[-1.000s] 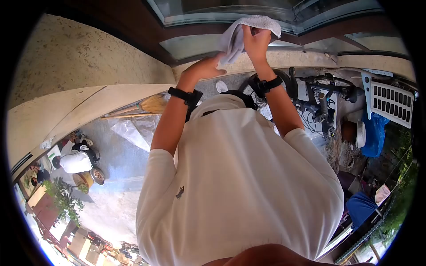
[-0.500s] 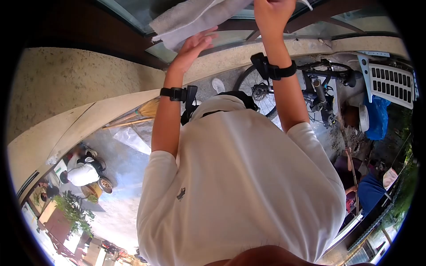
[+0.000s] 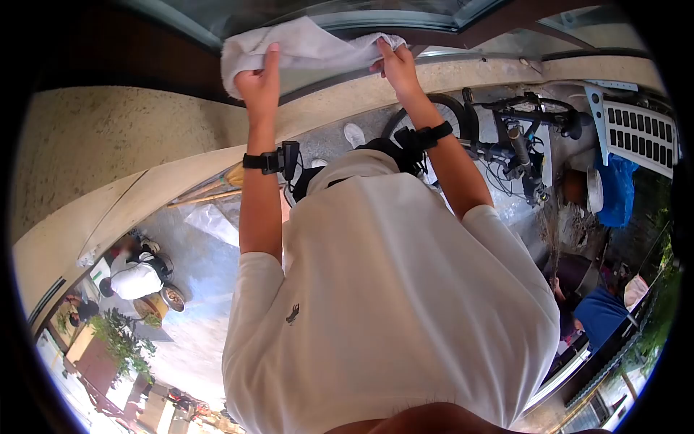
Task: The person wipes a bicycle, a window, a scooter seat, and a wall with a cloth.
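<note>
A pale grey-white cloth point(image 3: 311, 45) is stretched between both hands, in front of the glass window point(image 3: 390, 13) with its dark brown frame. My left hand point(image 3: 260, 83) grips the cloth's left end, thumb pointing up along its front. At the right end my right hand point(image 3: 395, 66) pinches the cloth between thumb and fingers. The fingers behind the cloth are partly hidden. Both wrists carry a black strap with a small device.
Below the window runs a beige ledge point(image 3: 318, 108). A bicycle point(image 3: 517, 145) stands at the right, near a white slotted panel point(image 3: 640, 134) and a blue bag point(image 3: 616, 189). A person in white point(image 3: 136, 278) crouches at the lower left beside a bowl point(image 3: 173, 297).
My left hand, previously open beside the cloth, has taken hold of its left end. My right hand has come down and left, and the cloth is now spread between the hands.
</note>
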Tool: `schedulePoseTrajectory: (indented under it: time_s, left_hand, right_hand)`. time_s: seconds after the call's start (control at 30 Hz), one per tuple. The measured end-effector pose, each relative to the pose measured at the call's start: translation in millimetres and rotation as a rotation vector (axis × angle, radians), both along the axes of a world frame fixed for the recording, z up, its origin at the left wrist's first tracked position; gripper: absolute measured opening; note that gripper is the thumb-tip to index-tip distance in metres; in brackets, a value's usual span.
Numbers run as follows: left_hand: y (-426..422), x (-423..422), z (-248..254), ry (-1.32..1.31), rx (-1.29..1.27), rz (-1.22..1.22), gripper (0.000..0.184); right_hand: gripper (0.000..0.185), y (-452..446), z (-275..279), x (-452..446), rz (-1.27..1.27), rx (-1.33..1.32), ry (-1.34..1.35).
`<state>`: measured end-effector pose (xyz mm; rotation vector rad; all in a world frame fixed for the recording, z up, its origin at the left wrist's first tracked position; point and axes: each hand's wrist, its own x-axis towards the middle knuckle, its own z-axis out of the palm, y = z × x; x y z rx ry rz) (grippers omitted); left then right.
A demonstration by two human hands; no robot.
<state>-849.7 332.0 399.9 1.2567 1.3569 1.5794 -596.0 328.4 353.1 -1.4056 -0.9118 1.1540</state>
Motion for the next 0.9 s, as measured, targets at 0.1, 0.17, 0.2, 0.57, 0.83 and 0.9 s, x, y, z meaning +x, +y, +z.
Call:
schedulePoseTrajectory:
  time_s: [0.1, 0.17, 0.2, 0.57, 0.83, 0.9]
  left_hand:
    - [-1, 8, 21, 0.039, 0.186, -0.014, 0.019]
    - [0, 24, 26, 0.009, 0.133, -0.133, 0.02]
    - [1, 30, 26, -0.015, 0.095, -0.241, 0.021]
    - [9, 84, 11, 0.208, -0.094, -0.374, 0.025]
    - [7, 117, 17, 0.235, -0.014, -0.573, 0.028]
    - [16, 135, -10, 0.424, -0.03, -0.632, 0.03]
  right_hand:
    - [0.032, 10, -6, 27, -0.175, 0.225, -0.135]
    - [0.028, 5, 21, 45, -0.232, 0.19, 0.001]
    - [0.027, 6, 29, 59, -0.351, 0.211, 0.042]
    - [0.025, 1, -16, 129, -0.401, 0.065, 0.038]
    - [0.026, 4, -28, 137, -0.346, -0.016, -0.101]
    - [0.026, 5, -55, 142, -0.329, -0.055, -0.123]
